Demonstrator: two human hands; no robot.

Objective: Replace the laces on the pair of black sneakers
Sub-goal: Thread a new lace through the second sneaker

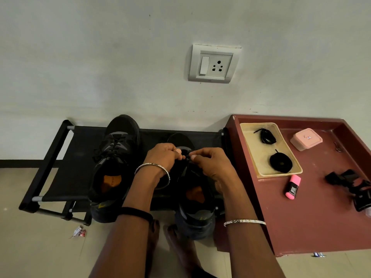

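Observation:
Two black sneakers stand on a low black rack, toes to the wall. The left sneaker is laced and has an orange insole. Over the right sneaker both hands work at the lacing. My left hand and my right hand each pinch the black lace near the upper eyelets, thumbs almost touching. Most of that shoe's tongue is hidden by the hands. On the yellow tray lie a loose black lace bundle and a coiled black lace.
The tray sits on a dark red table at the right, with a pink box, a pink highlighter and a black strap device. A wall socket is above. A wrapper lies on the floor.

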